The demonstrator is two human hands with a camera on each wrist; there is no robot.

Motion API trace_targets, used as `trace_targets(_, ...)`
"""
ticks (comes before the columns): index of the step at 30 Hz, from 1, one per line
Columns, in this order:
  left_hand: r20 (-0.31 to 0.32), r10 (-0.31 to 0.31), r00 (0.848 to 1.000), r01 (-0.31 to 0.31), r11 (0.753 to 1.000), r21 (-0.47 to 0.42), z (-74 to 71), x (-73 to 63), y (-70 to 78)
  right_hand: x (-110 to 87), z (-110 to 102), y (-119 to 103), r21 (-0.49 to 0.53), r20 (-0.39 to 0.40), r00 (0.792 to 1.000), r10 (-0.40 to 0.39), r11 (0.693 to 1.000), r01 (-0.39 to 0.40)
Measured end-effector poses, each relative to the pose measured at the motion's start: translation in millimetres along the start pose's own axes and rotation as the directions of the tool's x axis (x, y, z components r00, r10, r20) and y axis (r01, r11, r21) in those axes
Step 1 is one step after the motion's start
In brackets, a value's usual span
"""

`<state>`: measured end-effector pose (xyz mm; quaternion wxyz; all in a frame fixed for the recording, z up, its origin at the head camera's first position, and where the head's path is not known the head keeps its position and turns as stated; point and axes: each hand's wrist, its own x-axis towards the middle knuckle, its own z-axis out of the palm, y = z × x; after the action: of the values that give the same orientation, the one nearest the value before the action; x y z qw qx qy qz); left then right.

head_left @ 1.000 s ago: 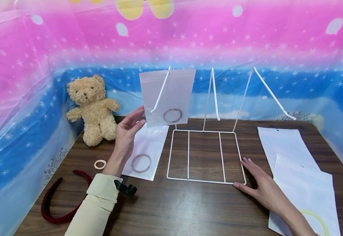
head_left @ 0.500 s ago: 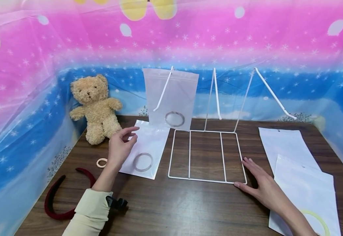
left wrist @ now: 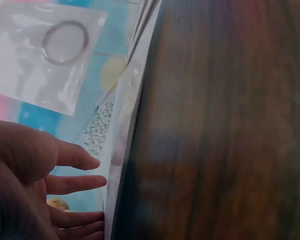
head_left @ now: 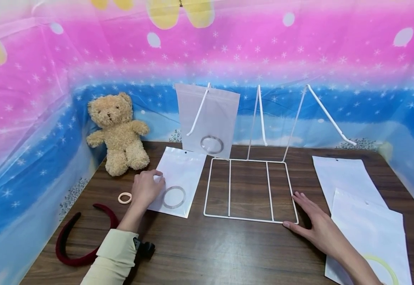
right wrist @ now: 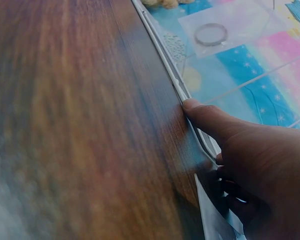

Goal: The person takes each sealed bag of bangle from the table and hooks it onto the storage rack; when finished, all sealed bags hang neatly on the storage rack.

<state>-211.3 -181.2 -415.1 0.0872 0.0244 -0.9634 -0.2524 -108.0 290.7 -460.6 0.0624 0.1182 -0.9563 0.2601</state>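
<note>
A white wire display rack (head_left: 251, 218) with three slanted arms stands on the table. On its left arm hangs a pale plastic zip bag (head_left: 207, 114) with a dark ring (head_left: 212, 145) in it. My left hand (head_left: 146, 189) is over the left edge of a second bag (head_left: 182, 166), which lies flat with a similar ring (head_left: 174, 197) showing. In the left wrist view its fingers (left wrist: 77, 184) are apart and loosely straight; whether they touch that bag I cannot tell. My right hand (head_left: 315, 221) rests on the rack's front right corner, thumb (right wrist: 205, 114) on the front bar.
Two more white bags (head_left: 342, 174) overlap at the right, the nearer one showing a yellow-green ring (head_left: 381, 266). To the left are a teddy bear (head_left: 118, 134), a small wooden ring (head_left: 124, 198) and a dark red headband (head_left: 75, 261). A patterned cloth (head_left: 285, 47) encloses the table.
My left hand has left the hanging bag and come down toward the viewer to the flat bag. The hanging bag has settled slightly lower on the arm. My right hand stays at the rack corner.
</note>
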Motion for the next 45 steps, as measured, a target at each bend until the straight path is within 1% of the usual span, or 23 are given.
trace_targets(4,0.049,-0.046,0.998,0.043,0.998,0.050,1.9,4.0,2.3,-0.9,1,1,0.002,-0.001,1.000,-0.001,1.000,0.001)
trace_targets(8,0.067,-0.078,0.995,0.074,0.995,0.064,3.9,7.6,3.8,-0.9,2,2,0.001,-0.007,1.000,-0.002,1.000,0.002)
trace_targets(11,0.055,-0.090,0.994,0.088,0.996,0.023,5.7,9.1,3.6,-0.2,3,2,-0.005,0.000,1.000,0.007,1.000,-0.007)
trace_targets(14,0.030,-0.096,0.995,0.098,0.993,-0.063,7.7,8.8,3.0,0.9,3,3,-0.010,0.008,1.000,0.014,1.000,-0.014)
trace_targets(18,0.008,-0.096,0.995,0.096,0.982,-0.162,9.2,5.9,1.9,1.1,3,2,-0.009,0.009,1.000,0.015,1.000,-0.015)
trace_targets(21,0.014,-0.085,0.996,0.086,0.979,-0.186,8.9,3.6,0.0,0.9,2,2,-0.013,0.004,1.000,0.016,1.000,-0.016)
trace_targets(25,0.035,-0.049,0.998,0.055,0.984,-0.172,5.7,0.1,-4.3,0.6,1,1,-0.014,0.007,1.000,0.018,1.000,-0.018)
trace_targets(27,0.039,-0.033,0.999,0.039,0.986,-0.163,3.1,-2.7,-6.1,0.7,1,2,-0.014,0.008,1.000,0.017,1.000,-0.017)
trace_targets(30,0.041,-0.027,0.999,0.033,0.988,-0.152,-1.0,-8.8,-8.2,0.7,2,2,-0.005,0.004,1.000,0.010,1.000,-0.010)
trace_targets(33,0.047,-0.023,0.999,0.030,0.988,-0.150,-5.8,-17.9,-9.3,0.5,2,1,-0.004,-0.005,1.000,0.002,1.000,-0.002)
trace_targets(39,0.053,0.017,0.998,-0.009,0.989,-0.149,-17.1,-35.1,-9.9,0.3,1,1,0.000,-0.007,1.000,-0.003,1.000,0.003)
trace_targets(43,0.049,0.033,0.998,-0.026,0.990,-0.141,-24.9,-44.1,-9.5,0.2,1,1,0.006,-0.002,1.000,0.000,1.000,0.000)
trace_targets(45,0.037,0.049,0.998,-0.043,0.989,-0.140,-29.0,-48.9,-8.9,0.0,1,1,0.005,-0.001,1.000,0.001,1.000,-0.001)
